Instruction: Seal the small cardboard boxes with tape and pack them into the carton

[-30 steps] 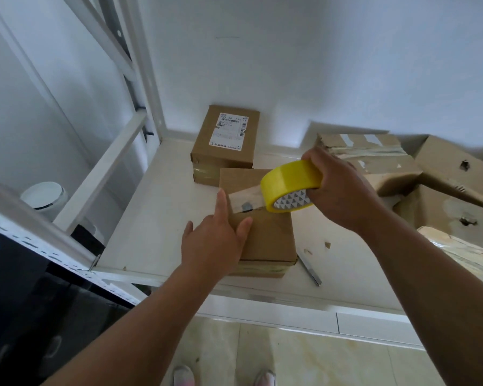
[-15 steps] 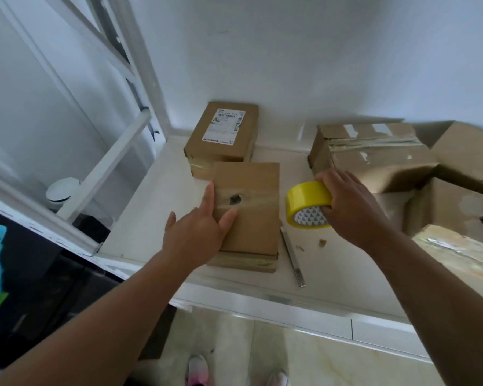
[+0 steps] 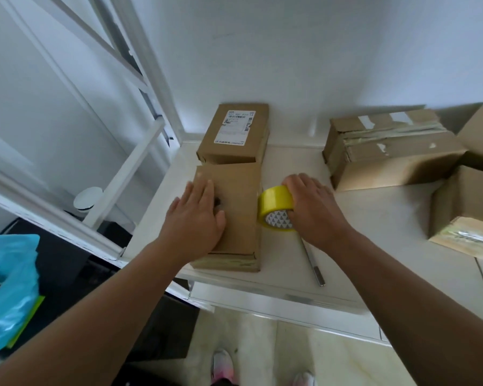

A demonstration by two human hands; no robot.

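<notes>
Near the table's [image 3: 374, 232] front-left corner, the left hand [image 3: 195, 218] presses flat, fingers straight, on the small cardboard box [image 3: 237, 207], likely light, stiff and best steadied from above, while the right hand [image 3: 313, 210] grips the yellow tape roll [image 3: 275, 203] at its right edge.

A plain brown small box [image 3: 237, 218] lies flat near the front edge of the tabletop [image 3: 374, 232]. It is closed and has a dark spot on its top, and the left hand [image 3: 195, 218] presses flat on it. A second small box [image 3: 234, 135] with a white label lies behind it, touching it. The yellow tape roll [image 3: 275, 199] stands on its edge just beside the first box's right side, gripped by the right hand [image 3: 313, 210].
</notes>
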